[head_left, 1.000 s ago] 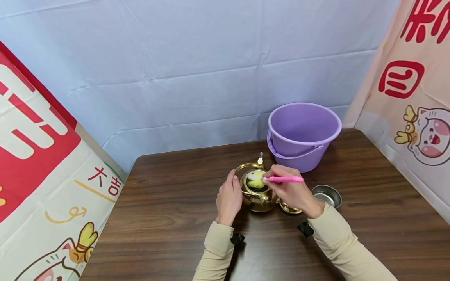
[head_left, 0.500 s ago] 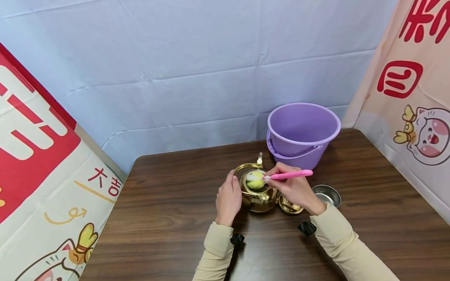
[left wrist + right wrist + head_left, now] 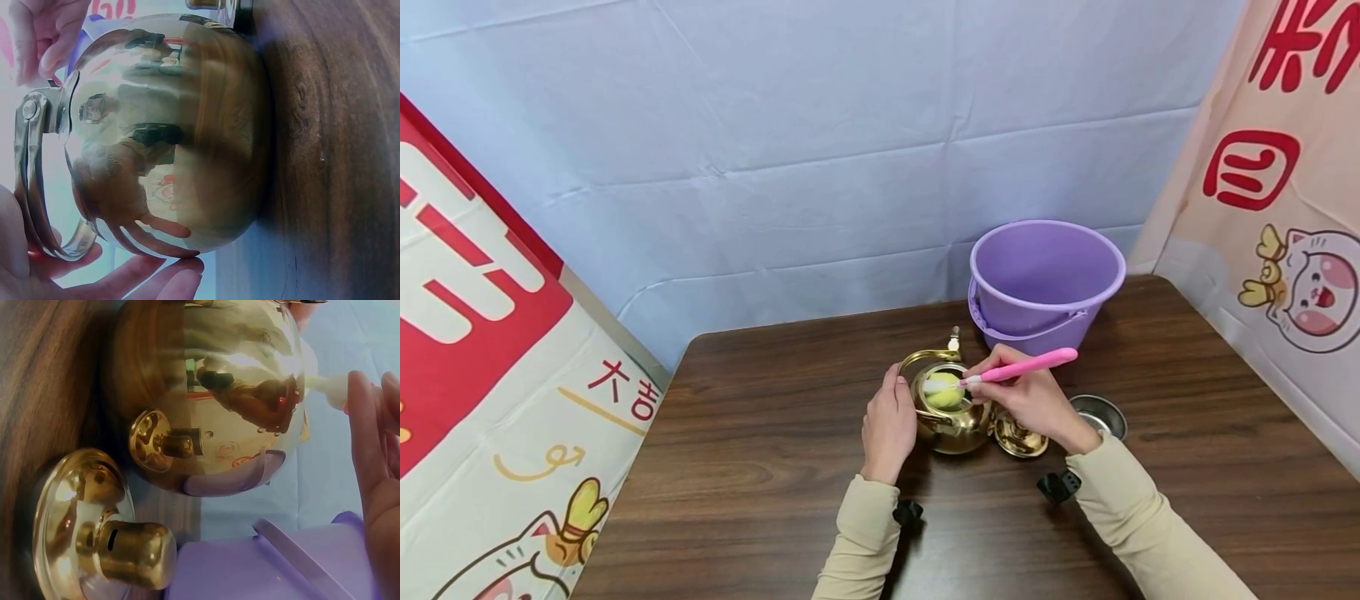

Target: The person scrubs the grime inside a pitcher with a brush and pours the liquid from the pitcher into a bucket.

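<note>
A shiny gold kettle (image 3: 953, 435) stands upright on the table, its lid off and its spout toward the back. My left hand (image 3: 887, 427) holds it from the left, at the raised handle (image 3: 917, 357) and the body; in the left wrist view, fingertips (image 3: 181, 275) touch the round wall. Between its thumb and fingers my right hand (image 3: 1028, 402) pinches a pink-handled sponge brush (image 3: 1033, 364). The yellow-and-white sponge head (image 3: 945, 390) sits at the kettle's mouth; how deep it goes is hard to tell.
Right of the kettle lies its gold lid (image 3: 1021, 439), knob up. A steel strainer bowl (image 3: 1105, 417) is partly behind the right wrist. The purple bucket (image 3: 1037, 321) stands at the back right, near the blue cloth backdrop (image 3: 820, 208).
The brush's pink handle has swung outward and up to the right, and my right hand has shifted slightly right with it. My left hand and the kettle stay in place.
</note>
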Demonstrator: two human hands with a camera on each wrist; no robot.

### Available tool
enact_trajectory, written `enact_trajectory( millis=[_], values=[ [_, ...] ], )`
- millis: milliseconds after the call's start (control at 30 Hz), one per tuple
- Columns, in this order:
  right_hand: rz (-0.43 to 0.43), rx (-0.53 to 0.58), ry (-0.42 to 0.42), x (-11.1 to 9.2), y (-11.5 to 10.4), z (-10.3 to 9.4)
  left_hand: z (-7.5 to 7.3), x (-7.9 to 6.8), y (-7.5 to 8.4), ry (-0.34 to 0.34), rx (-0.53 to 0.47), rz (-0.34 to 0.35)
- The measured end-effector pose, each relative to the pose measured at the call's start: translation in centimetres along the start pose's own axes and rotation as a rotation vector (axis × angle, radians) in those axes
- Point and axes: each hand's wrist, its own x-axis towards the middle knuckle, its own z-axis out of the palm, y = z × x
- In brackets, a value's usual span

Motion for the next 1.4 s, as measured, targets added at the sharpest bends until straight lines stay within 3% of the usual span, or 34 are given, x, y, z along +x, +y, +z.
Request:
enact_trajectory(
  millis=[233,400,933,1167,1400],
  values=[
    [0.057,0.1,-0.009,0.4,0.6,-0.4,0.1,0.0,-0.1,-0.002,-0.011,-0.006],
    [0.048,0.107,0.004,0.7,0.8,-0.3,0.2,0.0,-0.1,0.002,-0.019,-0.007],
    [0.126,0.05,0.086,1.7,0.5,0.7,0.2,0.0,0.0,-0.001,-0.01,-0.034],
    [0.142,-0.045,0.083,1.8,-1.3,1.0,0.2,0.0,0.0,0.004,-0.012,-0.035],
    [0.119,-0.108,0.087,2.1,-0.3,0.8,0.3,0.0,0.1,0.002,-0.023,-0.038]
  ],
)
